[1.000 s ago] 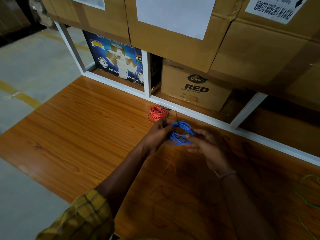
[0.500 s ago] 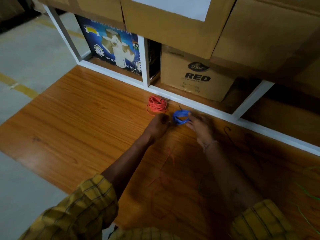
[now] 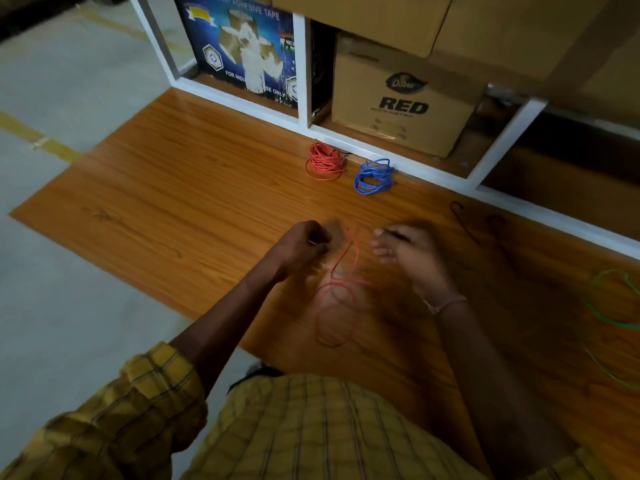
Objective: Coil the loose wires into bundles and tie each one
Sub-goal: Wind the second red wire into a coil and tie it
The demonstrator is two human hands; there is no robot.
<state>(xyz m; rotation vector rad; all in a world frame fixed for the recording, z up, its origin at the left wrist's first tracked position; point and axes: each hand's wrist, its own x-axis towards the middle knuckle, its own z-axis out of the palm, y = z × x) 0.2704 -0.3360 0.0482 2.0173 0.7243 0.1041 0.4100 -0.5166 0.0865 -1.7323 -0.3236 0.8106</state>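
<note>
A coiled red bundle (image 3: 325,161) and a coiled blue bundle (image 3: 374,176) lie side by side on the wooden tabletop (image 3: 180,188), close to the white shelf frame. Nearer to me, a loose red wire (image 3: 336,308) lies in slack loops, and one strand rises between my hands. My left hand (image 3: 304,244) is curled into a fist just left of that strand; blur hides whether it pinches anything. My right hand (image 3: 403,251) is blurred, with its fingers stretched towards the strand and nothing in them.
A loose green wire (image 3: 614,303) lies at the right edge and a thin dark wire (image 3: 465,221) beyond my right hand. Behind the white shelf frame (image 3: 433,173) stand a brown "RED" carton (image 3: 403,102) and a blue tape box (image 3: 242,53). The table's left edge drops to grey floor.
Both hands let go of the blue bundle, which now lies beside the red bundle. The hands have drawn back towards me to the loose red wire.
</note>
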